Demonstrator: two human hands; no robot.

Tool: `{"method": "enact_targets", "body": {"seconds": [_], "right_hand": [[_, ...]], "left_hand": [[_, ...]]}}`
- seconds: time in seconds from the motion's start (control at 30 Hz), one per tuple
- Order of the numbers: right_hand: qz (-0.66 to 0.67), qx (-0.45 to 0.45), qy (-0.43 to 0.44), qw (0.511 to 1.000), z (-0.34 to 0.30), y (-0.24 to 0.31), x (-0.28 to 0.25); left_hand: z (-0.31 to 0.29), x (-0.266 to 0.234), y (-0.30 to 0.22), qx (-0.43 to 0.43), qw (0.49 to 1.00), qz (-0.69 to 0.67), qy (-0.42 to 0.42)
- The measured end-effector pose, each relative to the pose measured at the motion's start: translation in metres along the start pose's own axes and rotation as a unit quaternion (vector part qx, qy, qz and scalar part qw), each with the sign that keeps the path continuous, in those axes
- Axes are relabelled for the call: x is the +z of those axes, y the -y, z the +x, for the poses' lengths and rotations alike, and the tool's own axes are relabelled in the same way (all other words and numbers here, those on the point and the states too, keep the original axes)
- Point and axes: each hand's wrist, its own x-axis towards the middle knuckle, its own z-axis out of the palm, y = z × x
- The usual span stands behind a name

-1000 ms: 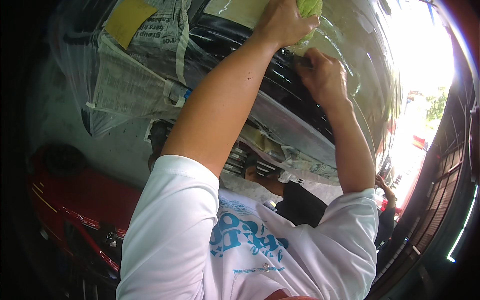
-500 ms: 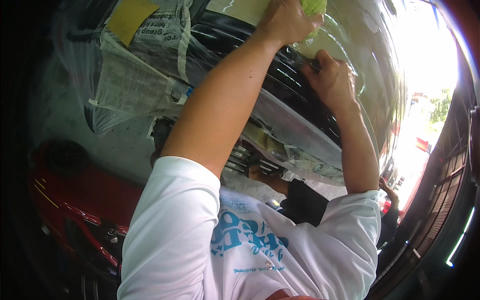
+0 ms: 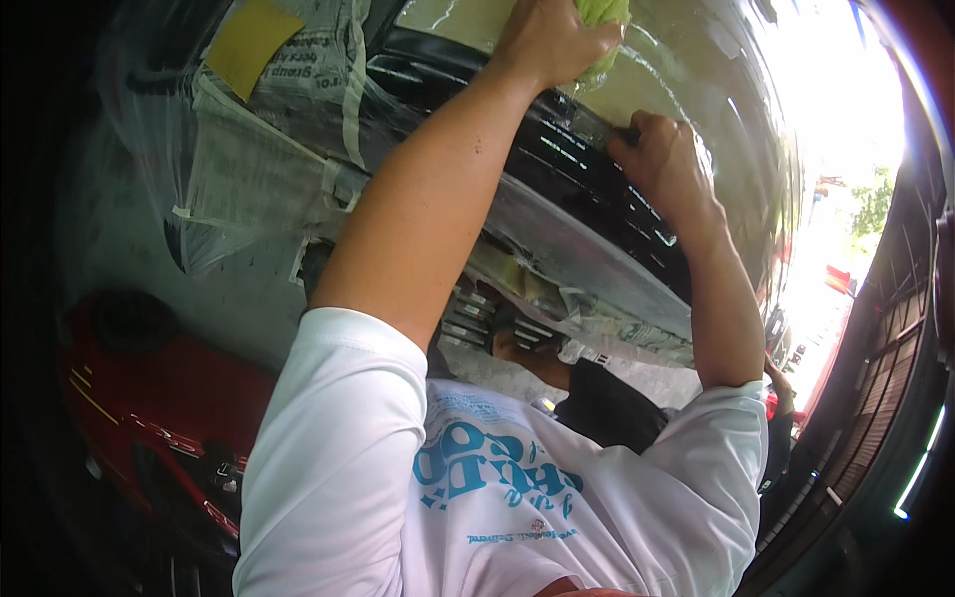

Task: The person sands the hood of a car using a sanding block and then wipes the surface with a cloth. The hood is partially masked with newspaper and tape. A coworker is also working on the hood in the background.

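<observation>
Pressing under the left hand (image 3: pixel 552 40), green cloth (image 3: pixel 602 25) sits beside the right hand (image 3: pixel 667 164).

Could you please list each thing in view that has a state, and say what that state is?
left hand: closed on the green cloth, pressing it to the panel.
right hand: fingers curled on the grille's edge.
green cloth: bunched under the hand.
car panel: glossy, streaked.
newspaper masking: taped in place, wrinkled.
yellow pad: lying flat on the newspaper.
</observation>
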Motion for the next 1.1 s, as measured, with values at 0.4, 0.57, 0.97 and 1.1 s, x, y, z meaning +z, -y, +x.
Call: {"method": "enact_targets", "body": {"seconds": [0.4, 0.57, 0.97, 1.1], "right_hand": [[-0.023, 0.056, 0.040, 0.997, -0.001, 0.011, -0.012], [0.128, 0.045, 0.022, 0.991, 0.006, -0.007, -0.024], [0.013, -0.031, 0.007, 0.999, 0.005, -0.007, -0.003], [0.004, -0.083, -0.044, 0.996, 0.015, 0.013, 0.007]], "left_hand": [[-0.002, 0.002, 0.001, -0.009, 1.000, 0.019, 0.002], [0.000, 0.008, 0.010, 0.035, 0.999, 0.022, -0.033], [0.000, 0.008, 0.011, 0.051, 0.997, 0.044, -0.035], [0.000, 0.013, 0.010, 0.060, 0.997, 0.025, -0.030]]}}
